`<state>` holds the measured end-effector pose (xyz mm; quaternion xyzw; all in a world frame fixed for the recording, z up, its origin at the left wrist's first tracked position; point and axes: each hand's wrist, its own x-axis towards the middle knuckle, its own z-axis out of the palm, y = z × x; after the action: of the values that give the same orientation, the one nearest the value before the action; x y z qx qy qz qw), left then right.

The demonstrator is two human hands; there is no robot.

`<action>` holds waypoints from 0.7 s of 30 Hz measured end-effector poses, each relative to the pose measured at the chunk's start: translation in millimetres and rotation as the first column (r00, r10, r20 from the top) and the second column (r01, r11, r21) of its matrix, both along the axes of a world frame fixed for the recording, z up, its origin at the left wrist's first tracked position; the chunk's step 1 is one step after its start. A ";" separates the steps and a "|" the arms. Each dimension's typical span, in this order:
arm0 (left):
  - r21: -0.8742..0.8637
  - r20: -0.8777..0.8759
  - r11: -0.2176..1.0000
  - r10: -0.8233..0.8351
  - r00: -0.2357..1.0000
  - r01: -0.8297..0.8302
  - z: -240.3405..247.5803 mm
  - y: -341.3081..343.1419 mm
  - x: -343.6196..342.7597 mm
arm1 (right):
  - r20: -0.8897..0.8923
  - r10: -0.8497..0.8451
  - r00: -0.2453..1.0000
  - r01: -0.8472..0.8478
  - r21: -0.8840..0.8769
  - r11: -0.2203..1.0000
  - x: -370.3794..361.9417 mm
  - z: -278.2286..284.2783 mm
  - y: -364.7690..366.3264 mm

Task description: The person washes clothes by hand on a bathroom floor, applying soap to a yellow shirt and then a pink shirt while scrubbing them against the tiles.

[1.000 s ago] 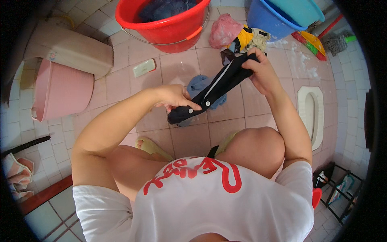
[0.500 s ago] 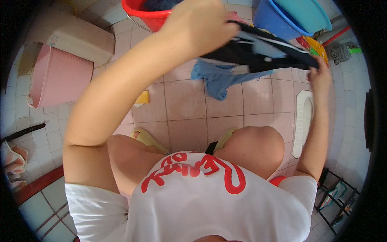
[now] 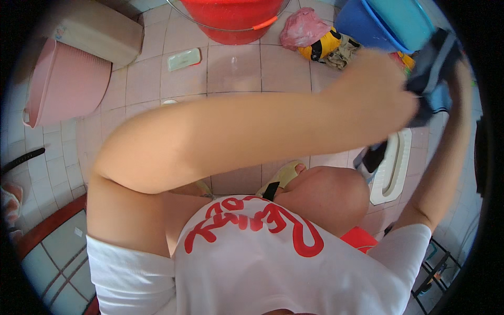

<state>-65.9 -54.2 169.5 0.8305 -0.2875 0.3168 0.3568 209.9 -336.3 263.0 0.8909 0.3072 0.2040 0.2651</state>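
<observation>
A dark garment (image 3: pixel 433 65) with pale stripes is bunched up at the right, beside the blue basins. My left arm reaches across my body, and my left hand (image 3: pixel 380 97), blurred, is closed on the garment's near side. At its far right side my right hand (image 3: pixel 460 79) grips the same cloth, its fingers mostly hidden. A light blue piece of cloth (image 3: pixel 441 98) shows between the hands; whether it belongs to the dark garment I cannot tell. Below my left wrist hangs a dark and white piece of cloth (image 3: pixel 371 157), near the squat toilet (image 3: pixel 391 168).
A red bucket (image 3: pixel 233 21) with a wire handle stands ahead. Blue basins (image 3: pixel 380 23), a pink bag (image 3: pixel 305 29) and crumpled clothes (image 3: pixel 341 52) are right of it. A pink tub (image 3: pixel 71 86) stands left. A small white tray (image 3: pixel 184 59) lies on the tiles.
Both hands have moved right with the dark garment, which was stretched between them and is now bunched. The view has shifted, showing more of the red bucket. Blue cloth seen mid-floor no longer shows there.
</observation>
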 end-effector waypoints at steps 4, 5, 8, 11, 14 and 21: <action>-0.409 -0.875 0.845 -0.256 0.411 -0.344 -108.3 9.3 -47.5 | -0.646 0.327 0.690 0.310 0.672 0.673 -95.7 -169.5 171.2; -0.465 -0.885 0.689 -0.340 0.319 -0.556 -149.9 6.6 -65.1 | -0.694 0.279 0.663 0.305 0.591 0.746 -127.5 -198.2 214.3; -0.233 -0.939 0.531 -0.341 0.047 -0.815 -274.6 18.4 -115.3 | -0.872 0.488 -0.032 0.233 0.469 0.852 -182.4 -277.1 256.4; 0.143 -0.948 0.619 -0.139 -0.287 -0.772 -368.2 71.4 -166.6 | -0.796 0.605 -0.033 0.149 0.595 0.790 -186.4 -329.2 241.8; 0.466 -0.885 0.715 0.366 -0.289 -0.522 -345.3 72.5 -150.9 | -0.881 0.167 0.444 0.339 0.337 0.878 -143.5 -405.7 128.3; 0.643 -0.701 0.756 0.646 0.301 -0.124 -297.1 94.3 -78.1 | -0.835 -0.500 0.231 0.819 -0.110 0.563 -231.2 -479.4 89.3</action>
<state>-143.9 40.2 -127.6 0.9672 0.1005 -0.1819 0.1463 -21.3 -247.0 -216.4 0.9514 -0.0686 -0.3001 -0.0059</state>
